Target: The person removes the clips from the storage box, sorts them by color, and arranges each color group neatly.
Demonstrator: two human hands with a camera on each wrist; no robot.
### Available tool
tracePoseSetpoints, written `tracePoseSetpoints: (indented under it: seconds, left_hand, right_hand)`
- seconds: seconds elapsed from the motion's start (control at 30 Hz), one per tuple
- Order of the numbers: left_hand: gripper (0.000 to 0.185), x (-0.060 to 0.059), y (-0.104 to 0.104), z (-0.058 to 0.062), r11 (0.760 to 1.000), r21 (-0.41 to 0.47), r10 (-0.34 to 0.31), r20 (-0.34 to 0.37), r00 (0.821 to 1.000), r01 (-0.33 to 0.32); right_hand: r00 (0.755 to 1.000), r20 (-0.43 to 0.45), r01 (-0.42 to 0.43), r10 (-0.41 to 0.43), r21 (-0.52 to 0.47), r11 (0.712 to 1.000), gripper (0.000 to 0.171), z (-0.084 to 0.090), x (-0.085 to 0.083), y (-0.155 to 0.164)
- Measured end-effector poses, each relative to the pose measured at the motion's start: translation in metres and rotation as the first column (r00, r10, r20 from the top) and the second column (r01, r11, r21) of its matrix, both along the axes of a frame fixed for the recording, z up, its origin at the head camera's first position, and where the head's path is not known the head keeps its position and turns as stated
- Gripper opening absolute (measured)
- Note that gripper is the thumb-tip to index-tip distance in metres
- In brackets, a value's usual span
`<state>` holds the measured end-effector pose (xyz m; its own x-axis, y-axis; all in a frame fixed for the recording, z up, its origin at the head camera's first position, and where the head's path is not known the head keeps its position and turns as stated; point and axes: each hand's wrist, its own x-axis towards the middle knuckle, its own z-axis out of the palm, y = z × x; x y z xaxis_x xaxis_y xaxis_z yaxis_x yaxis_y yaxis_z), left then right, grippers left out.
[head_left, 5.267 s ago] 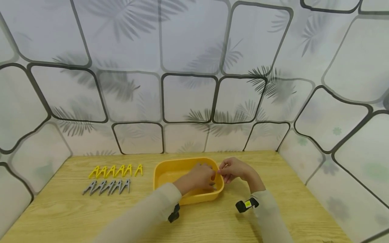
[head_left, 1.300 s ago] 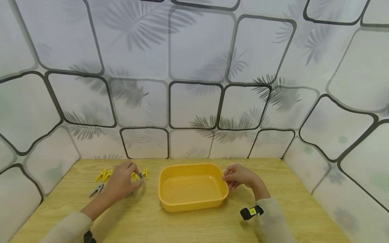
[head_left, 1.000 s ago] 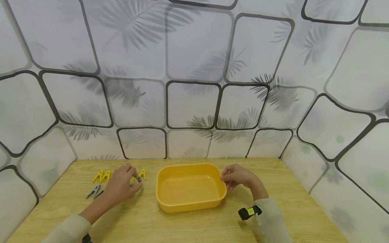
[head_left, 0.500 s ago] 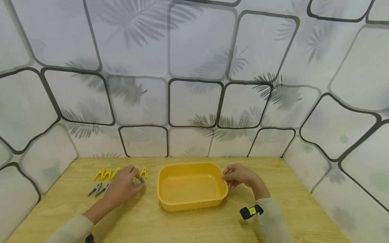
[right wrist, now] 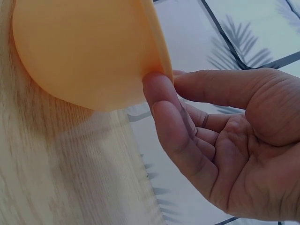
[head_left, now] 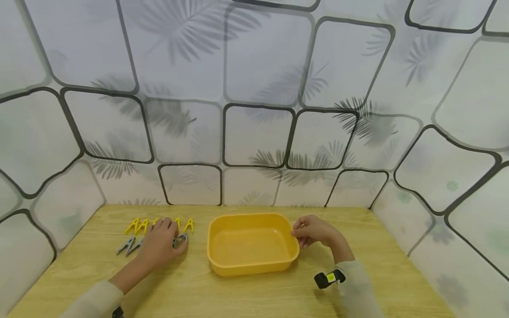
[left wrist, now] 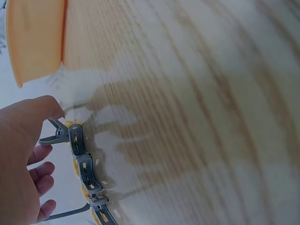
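Note:
A yellow plastic tub (head_left: 252,260) stands in the middle of the wooden table and holds nothing. My right hand (head_left: 297,234) pinches its right rim between thumb and forefinger, as the right wrist view shows close up: right hand (right wrist: 161,82), tub (right wrist: 79,51). My left hand (head_left: 175,240) is down on the table left of the tub, and pinches a grey clip (head_left: 181,239) at the right end of a row of grey clips (head_left: 127,245). In the left wrist view, the left hand (left wrist: 47,131) grips that clip (left wrist: 58,135) beside the row (left wrist: 89,176).
A row of yellow clips (head_left: 137,226) lies just behind the grey ones. Patterned wall panels close in the table (head_left: 254,296) at the back and on both sides. A black wrist camera (head_left: 329,278) sits on my right sleeve.
My left hand took a grey clip from the tub over to the grey row and has lowered it onto the table. The right hand has stayed on the tub's rim.

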<state>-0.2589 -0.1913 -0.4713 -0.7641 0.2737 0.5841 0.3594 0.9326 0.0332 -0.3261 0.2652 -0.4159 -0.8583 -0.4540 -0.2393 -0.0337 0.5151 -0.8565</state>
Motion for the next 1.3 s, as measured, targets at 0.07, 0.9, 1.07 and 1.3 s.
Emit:
tracePoseSetpoints:
  seconds: [0.07,0.9,1.07,1.3]
  left_hand:
    - [0.041,0.0014,-0.0007,0.0007,1.000,-0.003,0.017,0.042,0.999,-0.016]
    - [0.046,0.0028,0.0041,-0.0018,0.996,-0.078,0.048,0.112,0.993,-0.039]
    - [0.049,0.0012,0.0056,-0.0037,0.992,-0.113,0.071,0.140,0.988,-0.055]
    - [0.049,-0.0018,0.0081,-0.0010,0.987,-0.150,0.077,0.138,0.988,-0.056]
  right_hand:
    - [1.000,-0.003,0.000,0.000,0.001,1.000,0.022,-0.0003,-0.0004,0.0003]
    - [1.000,0.010,-0.010,0.011,-0.030,1.000,0.021,-0.0041,-0.0009,0.0018]
    - [1.000,0.008,-0.022,0.023,-0.029,0.999,0.021,-0.0047,-0.0005,-0.0005]
    - [1.000,0.006,-0.017,0.017,-0.026,1.000,0.022,0.0014,0.0009,0.0012]
